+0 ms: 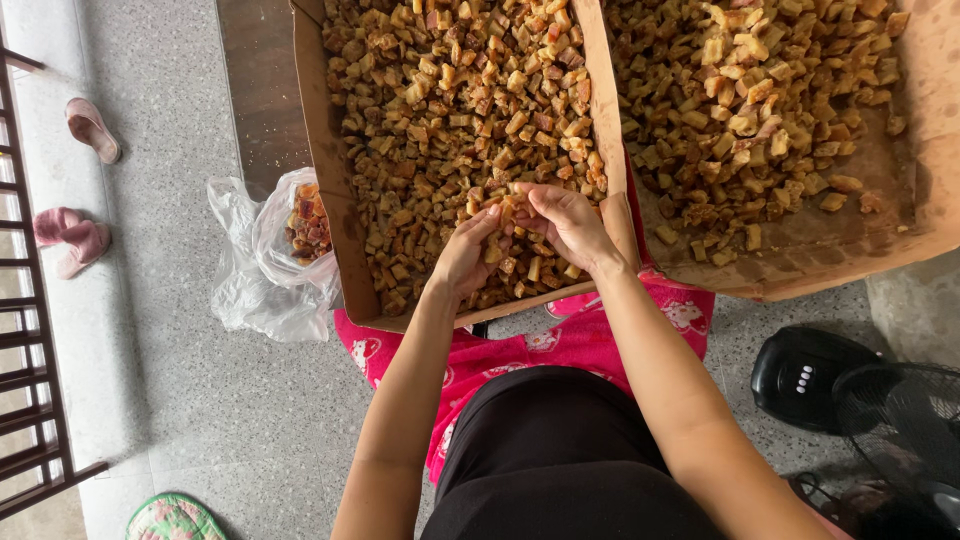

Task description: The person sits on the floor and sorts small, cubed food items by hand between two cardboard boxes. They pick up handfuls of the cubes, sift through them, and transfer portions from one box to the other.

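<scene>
A shallow cardboard tray [330, 170] in front of me is covered with several small brown and tan dried food chunks [450, 110]. Both hands meet over its near edge. My left hand [468, 252] cups a few of the chunks with curled fingers. My right hand [568, 222] pinches a chunk between its fingertips, touching the left hand's fingers. A second cardboard tray [900, 190] to the right holds more of the same chunks [760, 90], piled toward its far left.
A clear plastic bag [265, 260] with reddish pieces lies left of the tray on the speckled floor. Pink slippers [75, 240] sit by a railing [25, 330] at far left. A black fan [860, 400] stands at lower right. Pink cloth [560, 340] covers my lap.
</scene>
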